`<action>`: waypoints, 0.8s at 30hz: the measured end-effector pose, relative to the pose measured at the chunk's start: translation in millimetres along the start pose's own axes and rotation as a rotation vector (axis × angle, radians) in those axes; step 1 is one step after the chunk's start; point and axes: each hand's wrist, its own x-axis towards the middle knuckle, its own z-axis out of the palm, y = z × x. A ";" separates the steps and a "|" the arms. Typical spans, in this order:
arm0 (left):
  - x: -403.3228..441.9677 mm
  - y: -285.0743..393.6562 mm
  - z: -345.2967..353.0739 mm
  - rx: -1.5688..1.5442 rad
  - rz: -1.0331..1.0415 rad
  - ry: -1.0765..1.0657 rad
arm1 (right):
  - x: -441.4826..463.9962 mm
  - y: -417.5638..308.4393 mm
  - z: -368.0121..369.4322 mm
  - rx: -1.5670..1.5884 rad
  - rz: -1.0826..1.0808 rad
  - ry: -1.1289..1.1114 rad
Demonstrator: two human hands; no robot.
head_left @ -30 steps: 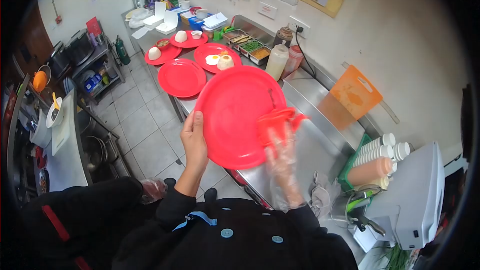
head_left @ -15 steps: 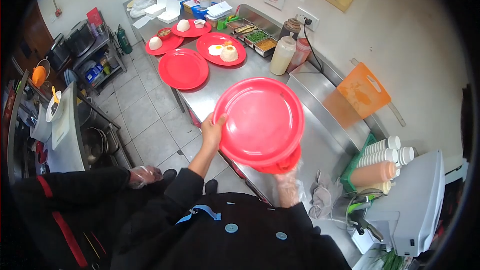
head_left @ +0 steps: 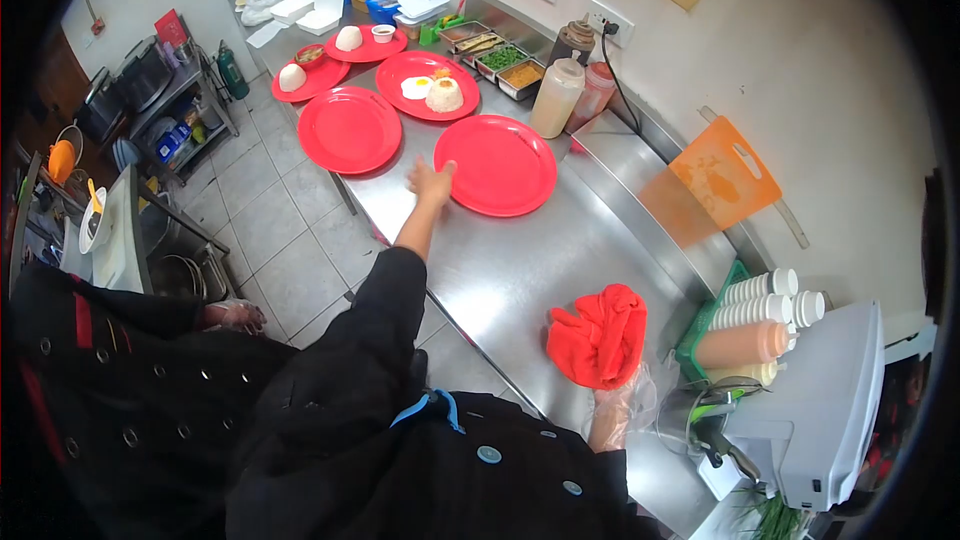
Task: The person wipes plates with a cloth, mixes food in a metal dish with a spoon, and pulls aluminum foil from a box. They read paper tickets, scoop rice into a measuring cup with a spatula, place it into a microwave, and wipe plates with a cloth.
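An empty red plate [head_left: 496, 166] lies on the steel counter [head_left: 500, 270]. My bare left hand [head_left: 431, 183] is at its left edge, fingers spread, thumb over the rim. My right hand [head_left: 612, 408], in a clear plastic glove, holds a bunched red cloth [head_left: 600, 337] above the counter; the cloth hides most of its fingers. Another empty red plate [head_left: 349, 130] lies to the left. Behind it, a plate [head_left: 398, 68] carries a fried egg and a rice mound.
Squeeze bottles [head_left: 557, 98] and topping trays [head_left: 500, 60] line the wall side. An orange board [head_left: 725, 175] leans at the right, above a green basket [head_left: 690, 350] of cups. At the left stands a co-worker in black [head_left: 130, 380], one gloved hand [head_left: 234, 316] low.
The plate that was in my left hand now lies on the counter, and that hand has opened. My right hand with the red cloth has come away from the plate, toward the lower right.
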 end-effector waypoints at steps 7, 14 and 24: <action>-109.0 -203.0 -23.2 0.130 -0.132 0.031 | -21.9 -24.4 72.9 -0.498 -0.285 -0.072; -227.6 -243.8 69.5 -1.217 -0.738 -0.543 | -11.2 -3.7 50.9 -0.975 -0.317 -0.047; -187.9 -253.7 75.3 -1.497 -0.630 -0.456 | -39.4 5.0 26.6 -1.055 -0.247 -0.063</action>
